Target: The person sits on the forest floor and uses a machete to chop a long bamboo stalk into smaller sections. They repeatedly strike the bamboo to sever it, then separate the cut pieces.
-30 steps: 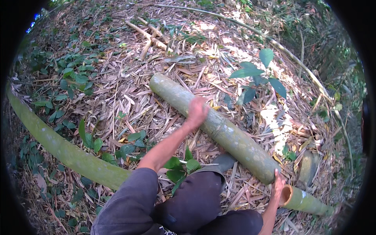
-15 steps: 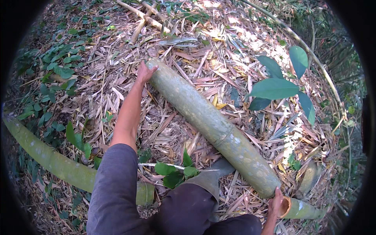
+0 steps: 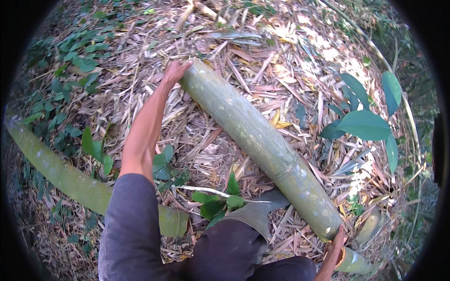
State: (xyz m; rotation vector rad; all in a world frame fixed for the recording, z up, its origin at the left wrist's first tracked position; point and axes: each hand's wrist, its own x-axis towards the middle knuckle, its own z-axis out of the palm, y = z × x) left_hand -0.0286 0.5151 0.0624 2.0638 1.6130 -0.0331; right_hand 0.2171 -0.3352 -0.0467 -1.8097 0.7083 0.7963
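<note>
Head view, looking down at forest ground covered in dry leaves and husks point(image 3: 281, 70).

Main item: a thick green bamboo log point(image 3: 260, 145) lying on the litter, running diagonally from upper centre to lower right. Surface pale green with whitish blotches; one ring joint visible toward its lower part.

Left hand point(image 3: 174, 72): arm stretched forward, palm and fingers laid against the far end of the log, fingers spread loosely over the rounded end rather than closed round it. Contact yes; no full wrap.

Right hand point(image 3: 336, 243): at the near end of the log, low right of frame, fingers resting on its underside edge. Mostly cut off by the frame rim; cannot tell whether it is clasped or only pressed flat.

Surroundings:
- A second bamboo pole point(image 3: 70, 175), darker green, curves along the left side and ends near the left sleeve point(image 3: 133, 229); well apart from the main log.
- Another short bamboo piece point(image 3: 358, 262) lies just beyond the right hand, at the lower right.
- Small leafy plant point(image 3: 220, 201) between the knees and the log, close to its near half.
- Broad-leaved sapling point(image 3: 363, 124) right of the log, leaves near but not touching it.
- Low green creepers point(image 3: 65, 70) at upper left.
- The person's dark trousers point(image 3: 234, 248) fill the bottom centre.
</note>
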